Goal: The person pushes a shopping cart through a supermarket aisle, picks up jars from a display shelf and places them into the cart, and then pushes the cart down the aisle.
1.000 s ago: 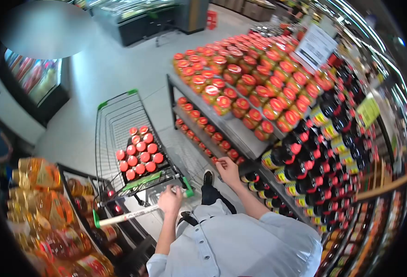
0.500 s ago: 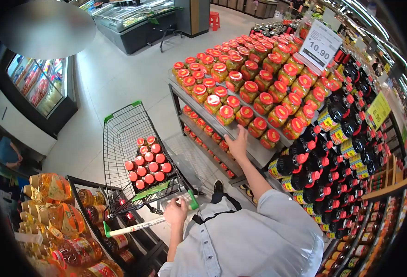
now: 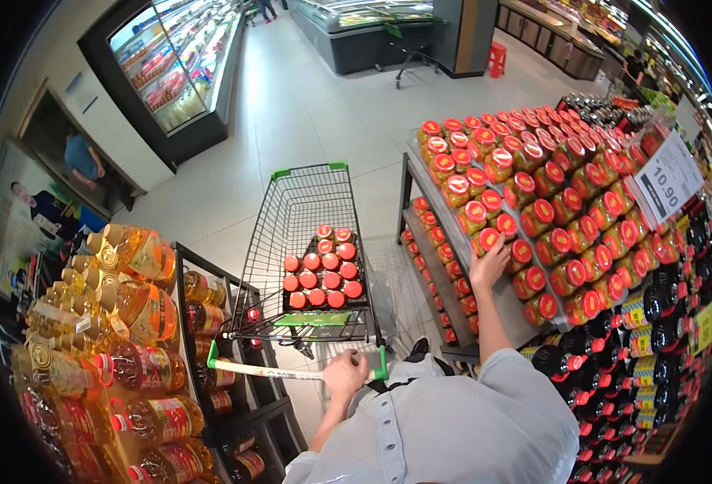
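Note:
Several red-lidded jars (image 3: 321,270) stand grouped at the near end of the shopping cart (image 3: 291,210). My left hand (image 3: 345,373) is closed on the right part of the cart's white handle (image 3: 275,371). On the right, my right hand (image 3: 491,262) touches a red-lidded jar (image 3: 485,240) at the front edge of the stacked display, its fingers curled round the jar's near side. More jars of the same kind sit close around it, in rows. The far side of my right hand's grip is hidden.
Oil bottles (image 3: 142,367) fill a rack at the left. Dark bottles with red caps (image 3: 654,339) are stacked at the right, beside a price sign (image 3: 666,181). A person (image 3: 84,160) is at the far left. A freezer (image 3: 364,36) stands at the back.
The view has swung left, so the cart and display sit further right. My right hand has gone from the display's lower edge up to a jar. My left hand stays at the cart handle.

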A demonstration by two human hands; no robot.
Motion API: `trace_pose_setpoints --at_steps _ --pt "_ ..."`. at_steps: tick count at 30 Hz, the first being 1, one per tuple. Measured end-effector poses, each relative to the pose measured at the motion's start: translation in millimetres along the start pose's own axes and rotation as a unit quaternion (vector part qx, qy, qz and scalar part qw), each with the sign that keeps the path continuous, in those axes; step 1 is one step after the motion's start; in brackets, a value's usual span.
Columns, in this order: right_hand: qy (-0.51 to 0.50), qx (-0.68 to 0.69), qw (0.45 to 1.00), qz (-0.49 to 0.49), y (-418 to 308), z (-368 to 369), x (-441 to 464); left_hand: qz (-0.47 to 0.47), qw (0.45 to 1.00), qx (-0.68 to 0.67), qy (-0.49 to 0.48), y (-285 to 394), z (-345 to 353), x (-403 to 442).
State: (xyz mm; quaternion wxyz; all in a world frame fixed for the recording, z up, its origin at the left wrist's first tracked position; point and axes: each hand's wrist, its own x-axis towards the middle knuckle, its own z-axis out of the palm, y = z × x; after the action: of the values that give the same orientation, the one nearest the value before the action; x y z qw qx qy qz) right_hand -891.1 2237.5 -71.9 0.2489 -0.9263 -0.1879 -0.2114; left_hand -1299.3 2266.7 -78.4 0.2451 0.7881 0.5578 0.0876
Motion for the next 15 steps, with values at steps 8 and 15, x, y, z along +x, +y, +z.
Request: trace_pose_setpoints --at_steps 8,15 --pt "-0.031 0.083 0.995 -0.041 -0.5 -13.9 -8.8 0.0 1.0 -0.006 -0.012 -8.2 9.2 1.1" --pt "-0.05 0.308 0.95 0.021 -63.2 -115.7 -52.6 0.035 0.999 -0.013 -0.009 -7.4 4.5 -1.3"
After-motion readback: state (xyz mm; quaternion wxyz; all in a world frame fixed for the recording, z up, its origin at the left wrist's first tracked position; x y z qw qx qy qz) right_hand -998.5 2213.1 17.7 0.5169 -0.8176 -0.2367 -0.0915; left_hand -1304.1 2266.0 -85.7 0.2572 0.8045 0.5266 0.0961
